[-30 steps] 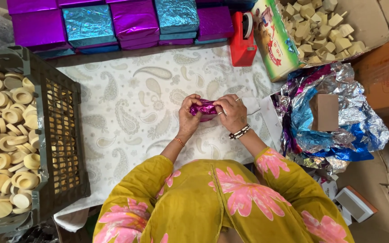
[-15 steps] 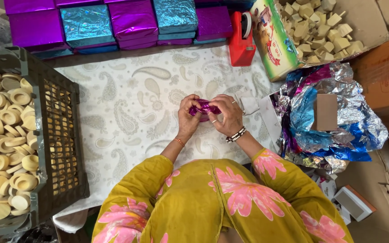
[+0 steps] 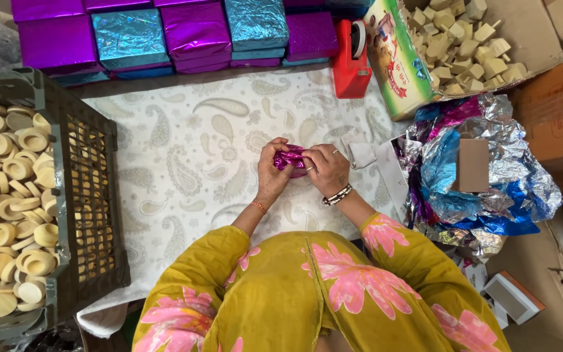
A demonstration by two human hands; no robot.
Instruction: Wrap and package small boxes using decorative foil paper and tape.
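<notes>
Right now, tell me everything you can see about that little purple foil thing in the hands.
The purple foil packet is small, shiny and crinkled, like metallic wrapping paper folded round something hidden. It sits over the paisley cloth, pinched between the left hand and right hand, whose fingers cover most of it.

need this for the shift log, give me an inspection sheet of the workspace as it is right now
surface: white paisley cloth, bare around the hands.
job's things: small purple foil-wrapped piece pinched between left hand and right hand.
clutter: dark crate of round pale discs on the left; loose foil sheets on the right; box of pale cubes; red tape dispenser.
grips: both hands closed on the wrapped piece.
cables: nothing seen.
surroundings: row of purple and blue foil-wrapped blocks along the top; cardboard boxes at the right.
</notes>
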